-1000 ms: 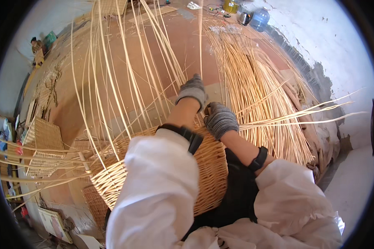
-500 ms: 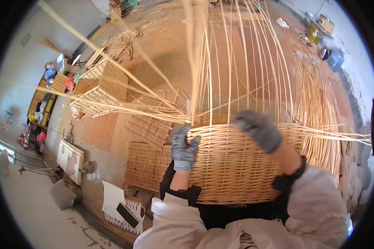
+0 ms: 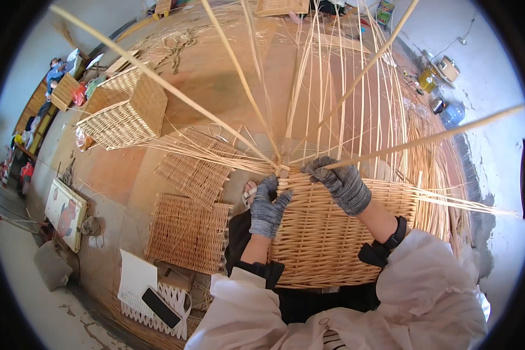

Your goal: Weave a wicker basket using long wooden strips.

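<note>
While the basket (image 3: 326, 245) stood before the lap (image 3: 329, 303), left hand (image 3: 266, 209) clasped its upper left corner (image 3: 285, 182). Right hand (image 3: 343, 186), no longer a blur above the rim (image 3: 391, 183), now pinched a rod (image 3: 426, 141) there; rim work looked to be under way. More rods (image 3: 169, 87) fanned out beyond.

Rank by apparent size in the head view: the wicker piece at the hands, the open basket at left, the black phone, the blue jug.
1. Wicker piece
2. Open basket
3. Black phone and blue jug: too alike to rank.
</note>
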Demonstrator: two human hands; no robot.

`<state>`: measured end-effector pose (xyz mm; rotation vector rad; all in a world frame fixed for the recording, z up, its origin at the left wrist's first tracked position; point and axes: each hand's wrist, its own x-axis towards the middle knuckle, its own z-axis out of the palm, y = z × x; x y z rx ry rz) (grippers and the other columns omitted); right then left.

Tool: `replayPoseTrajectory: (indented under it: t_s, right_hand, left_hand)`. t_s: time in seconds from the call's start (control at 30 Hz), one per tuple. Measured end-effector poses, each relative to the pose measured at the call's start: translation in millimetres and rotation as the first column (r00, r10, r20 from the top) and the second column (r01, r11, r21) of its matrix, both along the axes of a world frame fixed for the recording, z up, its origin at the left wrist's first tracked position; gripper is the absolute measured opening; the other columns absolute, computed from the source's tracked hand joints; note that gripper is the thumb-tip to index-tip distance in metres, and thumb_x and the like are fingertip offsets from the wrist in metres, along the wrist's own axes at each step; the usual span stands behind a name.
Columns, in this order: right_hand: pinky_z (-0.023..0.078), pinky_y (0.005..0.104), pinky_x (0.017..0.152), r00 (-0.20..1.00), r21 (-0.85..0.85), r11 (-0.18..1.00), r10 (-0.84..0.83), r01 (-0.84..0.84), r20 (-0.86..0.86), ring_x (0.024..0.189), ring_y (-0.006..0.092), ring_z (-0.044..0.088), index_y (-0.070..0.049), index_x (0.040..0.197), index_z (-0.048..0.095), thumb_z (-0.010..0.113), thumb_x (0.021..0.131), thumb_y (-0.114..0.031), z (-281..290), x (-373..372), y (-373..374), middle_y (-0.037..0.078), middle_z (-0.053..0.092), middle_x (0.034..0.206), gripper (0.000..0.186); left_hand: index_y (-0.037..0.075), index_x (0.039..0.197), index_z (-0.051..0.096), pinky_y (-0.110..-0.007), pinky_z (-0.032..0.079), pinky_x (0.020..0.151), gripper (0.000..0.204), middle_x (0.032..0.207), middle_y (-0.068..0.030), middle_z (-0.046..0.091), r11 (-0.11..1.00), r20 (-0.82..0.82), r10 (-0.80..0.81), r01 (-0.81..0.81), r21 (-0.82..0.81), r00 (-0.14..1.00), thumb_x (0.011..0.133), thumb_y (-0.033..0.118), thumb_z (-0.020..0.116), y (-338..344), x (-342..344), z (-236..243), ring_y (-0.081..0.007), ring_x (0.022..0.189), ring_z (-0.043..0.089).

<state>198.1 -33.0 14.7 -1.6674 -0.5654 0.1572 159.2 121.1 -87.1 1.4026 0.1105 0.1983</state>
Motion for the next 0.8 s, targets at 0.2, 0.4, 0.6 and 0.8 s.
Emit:
replayPoseTrajectory:
  t_s: [0.2, 0.4, 0.6, 0.8]
  right_hand:
    - [0.048, 0.0298, 0.061, 0.879, -0.358, 0.929, 0.092, 0.094, 0.468, 0.069, 0.0188, 0.058, -0.003, 0.096, 0.053, 0.043, 0.085, -0.021, 22.3, 3.1, 13.7, 0.01, 0.059, 0.074, 0.023]
    - [0.043, 0.0339, 0.041, 0.344, -0.399, 0.106, 0.339, 0.911, 0.875, 0.049, 0.0175, 0.054, 0.001, 0.071, 0.052, 0.047, 0.076, -0.013, 19.1, -35.6, 126.6, 0.006, 0.051, 0.051, 0.016]
    - [0.04, 0.0627, 0.056, 0.916, -0.728, 0.595, -0.036, 0.34, 0.399, 0.071, 0.0325, 0.057, 0.002, 0.086, 0.052, 0.042, 0.076, -0.019, 64.6, -64.2, 124.3, 0.019, 0.057, 0.075, 0.025]
    - [0.042, 0.051, 0.052, 0.931, -0.72, 0.671, 0.124, 0.176, 0.343, 0.063, 0.0284, 0.056, 0.003, 0.076, 0.054, 0.045, 0.073, -0.015, 65.7, -49.4, 130.1, 0.018, 0.056, 0.066, 0.02]
  left_hand:
    - [-0.001, 0.11, 0.041, -0.024, 0.043, 0.078, 0.042, 0.102, -0.009, 0.05, 0.999, -0.015, -0.048, 0.048, -0.003, 0.999, 0.072, -0.007, 0.057, 5.0, 4.1, -6.2, -0.0149, 0.091, 0.049]
    - [0.005, 0.107, 0.047, -0.03, 0.043, 0.075, 0.045, 0.091, -0.0098, 0.054, 0.996, 0.035, 0.063, -0.065, 0.063, 0.997, 0.069, 0.019, 0.066, 0.7, 12.1, -22.3, -0.0203, 0.084, 0.052]
    - [0.005, 0.106, 0.048, -0.031, 0.043, 0.075, 0.046, 0.092, -0.0106, 0.054, 0.954, -0.001, 0.085, -0.081, 0.29, 0.996, 0.068, 0.025, 0.065, 7.8, 5.4, -3.4, -0.0216, 0.085, 0.053]
    - [0.006, 0.105, 0.049, -0.032, 0.043, 0.075, 0.047, 0.093, -0.0115, 0.054, 0.496, -0.086, -0.094, 0.122, 0.86, 0.992, 0.068, 0.03, 0.065, 18.3, 10.9, 44.3, -0.0229, 0.086, 0.053]
